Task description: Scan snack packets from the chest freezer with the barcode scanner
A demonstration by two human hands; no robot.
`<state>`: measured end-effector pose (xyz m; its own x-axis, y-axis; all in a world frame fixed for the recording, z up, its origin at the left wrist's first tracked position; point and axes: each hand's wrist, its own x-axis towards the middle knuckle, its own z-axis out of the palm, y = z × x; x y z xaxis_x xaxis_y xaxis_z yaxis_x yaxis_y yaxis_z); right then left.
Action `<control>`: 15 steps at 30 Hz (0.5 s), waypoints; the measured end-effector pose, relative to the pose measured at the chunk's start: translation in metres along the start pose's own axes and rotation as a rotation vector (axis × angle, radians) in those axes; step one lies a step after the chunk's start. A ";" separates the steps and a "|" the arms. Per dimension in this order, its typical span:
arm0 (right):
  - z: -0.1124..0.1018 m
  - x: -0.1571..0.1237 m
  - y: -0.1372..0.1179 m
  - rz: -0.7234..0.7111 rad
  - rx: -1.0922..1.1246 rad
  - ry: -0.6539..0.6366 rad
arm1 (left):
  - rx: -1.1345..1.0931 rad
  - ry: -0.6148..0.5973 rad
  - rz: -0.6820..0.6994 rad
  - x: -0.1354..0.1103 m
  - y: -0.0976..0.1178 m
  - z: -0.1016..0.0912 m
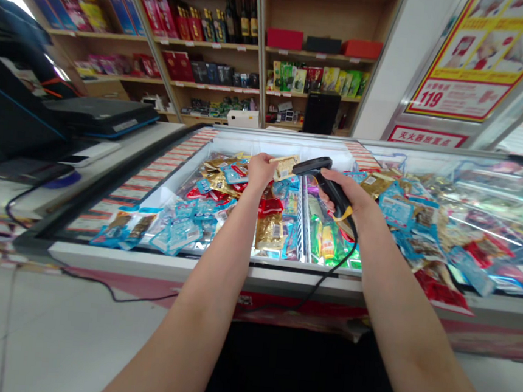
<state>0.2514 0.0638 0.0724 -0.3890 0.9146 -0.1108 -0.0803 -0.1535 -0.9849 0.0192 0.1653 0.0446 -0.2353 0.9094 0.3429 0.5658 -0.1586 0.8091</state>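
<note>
My left hand (pixel 260 170) is closed around a small gold snack packet (pixel 285 167), held up over the open chest freezer (pixel 237 268). My right hand (pixel 344 194) grips a black barcode scanner (pixel 324 178) by its handle. The scanner's head points left at the packet, a few centimetres away. A black cable (pixel 328 274) runs down from the scanner over the freezer's front rim. Both hands hover above the freezer's middle divider.
The freezer holds several blue, gold, red and green wrapped packets (pixel 180 228). A checkout counter with a black monitor (pixel 17 101) and laptop stands at the left. Wooden shelves of boxed goods (pixel 202 32) line the back wall. A red and yellow poster (pixel 484 57) hangs at the right.
</note>
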 end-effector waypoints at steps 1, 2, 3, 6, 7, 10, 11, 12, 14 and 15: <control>0.000 0.000 0.000 0.001 0.003 0.006 | -0.006 0.002 0.001 0.000 0.000 0.000; 0.000 0.000 0.000 0.001 0.006 0.009 | -0.011 0.002 0.002 0.001 -0.001 0.001; 0.000 0.000 0.000 0.000 0.010 0.011 | -0.014 0.003 0.001 0.001 -0.001 0.001; 0.000 0.001 0.000 0.005 0.018 0.005 | -0.016 0.004 -0.004 0.001 -0.002 0.002; -0.001 0.001 0.001 0.007 0.017 0.002 | -0.015 0.004 -0.006 0.001 -0.002 0.002; -0.001 0.001 0.001 -0.001 0.014 -0.001 | -0.005 0.005 -0.009 0.001 -0.001 0.000; -0.002 0.001 0.001 -0.004 0.012 -0.002 | 0.004 0.004 -0.009 0.000 0.001 0.000; -0.002 0.001 0.001 -0.010 0.012 -0.001 | 0.015 0.004 -0.009 -0.001 0.002 -0.002; -0.003 0.003 0.001 -0.019 0.020 -0.002 | 0.048 0.013 -0.009 -0.004 0.006 -0.005; -0.004 0.004 0.001 -0.022 0.028 0.003 | 0.072 0.020 -0.014 -0.007 0.008 -0.007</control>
<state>0.2532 0.0687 0.0701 -0.3838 0.9190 -0.0901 -0.1145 -0.1442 -0.9829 0.0195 0.1552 0.0523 -0.2590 0.9036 0.3413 0.6175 -0.1168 0.7779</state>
